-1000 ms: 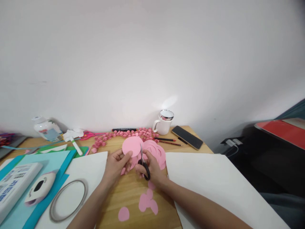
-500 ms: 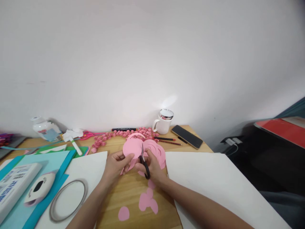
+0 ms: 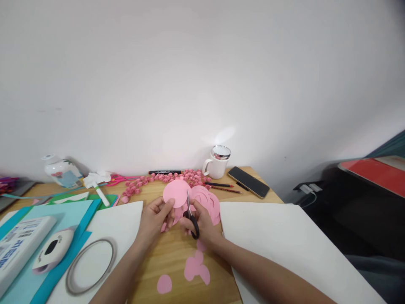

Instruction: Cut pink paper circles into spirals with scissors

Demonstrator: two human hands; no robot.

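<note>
My left hand (image 3: 160, 215) pinches a round piece of pink paper (image 3: 175, 193) by its lower edge, thumb on top. Black-handled scissors (image 3: 193, 226) are gripped in my right hand (image 3: 204, 223). Their blades point up, right at the paper circle's right edge. Behind my right hand lies a heap of pink paper scraps (image 3: 210, 202) with curved cut edges, partly covered by the hand. Small pink paper pieces (image 3: 198, 268) lie on the wooden table below my hands, and one separate pink disc (image 3: 164, 283) sits nearer to me.
Rolled pink paper roses (image 3: 139, 182) spread along the back near a white mug (image 3: 217, 162). Pencils (image 3: 221, 184) and a phone (image 3: 249, 181) lie right of them. White sheets (image 3: 284, 236) flank the work area. At left are a tape ring (image 3: 70, 276), a white bottle (image 3: 63, 172) and pink scissors (image 3: 118, 179).
The curved pink strip above the circle has come away and no longer shows there. The circle now has a full round edge. Both hands stay in nearly the same place.
</note>
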